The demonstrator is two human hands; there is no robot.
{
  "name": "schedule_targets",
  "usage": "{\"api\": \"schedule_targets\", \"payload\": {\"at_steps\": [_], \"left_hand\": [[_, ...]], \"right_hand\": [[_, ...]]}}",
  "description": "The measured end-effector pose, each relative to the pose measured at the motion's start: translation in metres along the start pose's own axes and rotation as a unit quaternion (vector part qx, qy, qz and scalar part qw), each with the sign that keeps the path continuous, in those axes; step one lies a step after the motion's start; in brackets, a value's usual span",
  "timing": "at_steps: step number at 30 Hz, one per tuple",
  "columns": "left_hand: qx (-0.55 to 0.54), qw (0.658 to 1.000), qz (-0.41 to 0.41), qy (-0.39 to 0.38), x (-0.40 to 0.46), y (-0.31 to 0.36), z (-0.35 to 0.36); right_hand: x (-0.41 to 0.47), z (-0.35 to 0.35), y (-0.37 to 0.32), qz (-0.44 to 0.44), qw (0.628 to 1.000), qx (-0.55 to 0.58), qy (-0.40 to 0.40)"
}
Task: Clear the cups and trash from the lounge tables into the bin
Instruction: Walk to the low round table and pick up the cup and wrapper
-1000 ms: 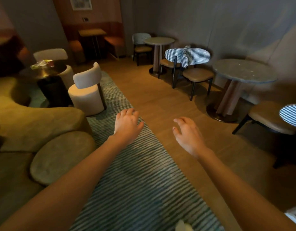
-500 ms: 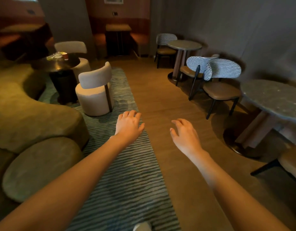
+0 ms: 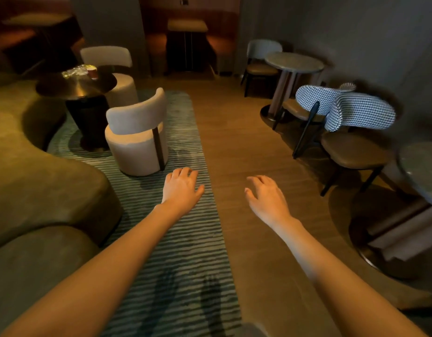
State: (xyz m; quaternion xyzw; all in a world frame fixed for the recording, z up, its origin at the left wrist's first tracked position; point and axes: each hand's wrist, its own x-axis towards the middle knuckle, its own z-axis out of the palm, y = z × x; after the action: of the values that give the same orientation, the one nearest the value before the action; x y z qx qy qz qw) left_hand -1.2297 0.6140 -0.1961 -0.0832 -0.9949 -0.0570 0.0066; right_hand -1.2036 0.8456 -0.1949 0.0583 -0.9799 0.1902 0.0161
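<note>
Perhaps crumpled wrappers [image 3: 75, 70], too small

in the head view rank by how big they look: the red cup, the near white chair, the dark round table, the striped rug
1. striped rug
2. near white chair; the dark round table looks alike, so I can't rank these two
3. red cup
</note>
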Motion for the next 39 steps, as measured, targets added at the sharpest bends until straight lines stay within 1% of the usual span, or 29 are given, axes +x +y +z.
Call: {"api": "schedule_targets", "payload": {"at_steps": [7,10,14,18,25,27,31,35,39], "left_hand": [[-0.034,0.999,0.001,0.0,0.13,-0.02,0.042],[-0.031,0.999,-0.009,-0.001,0.203,-0.024,0.053],[-0.037,0.999,-0.023,-0.025,0.314,-0.033,0.043],[-0.025,0.999,-0.043,-0.006,0.408,-0.057,0.037],[-0.033,0.997,-0.072,-0.011,0.556,-0.12,0.042],[-0.037,0.997,-0.069,-0.004,0.609,-0.145,0.039],[-0.043,0.997,-0.062,0.024,0.72,-0.192,0.017],[-0.042,0.997,-0.055,0.043,0.82,-0.219,0.001],[-0.039,0.998,-0.05,0.027,0.91,-0.235,0.005]], "right_hand": [[0.135,0.043,0.046,-0.008,0.996,0.015,-0.086],[0.214,0.049,0.072,-0.01,0.997,0.011,-0.08],[0.326,0.037,0.097,-0.011,0.996,0.013,-0.083],[0.434,0.035,0.104,-0.023,0.996,0.007,-0.086],[0.609,0.063,0.086,-0.064,0.989,0.035,-0.129],[0.667,0.07,0.076,-0.072,0.99,0.042,-0.115],[0.782,0.065,0.056,-0.05,0.994,0.059,-0.073],[0.882,0.057,0.043,-0.053,0.997,0.053,-0.034],[0.973,0.061,0.048,-0.055,0.997,0.044,-0.024]]}}
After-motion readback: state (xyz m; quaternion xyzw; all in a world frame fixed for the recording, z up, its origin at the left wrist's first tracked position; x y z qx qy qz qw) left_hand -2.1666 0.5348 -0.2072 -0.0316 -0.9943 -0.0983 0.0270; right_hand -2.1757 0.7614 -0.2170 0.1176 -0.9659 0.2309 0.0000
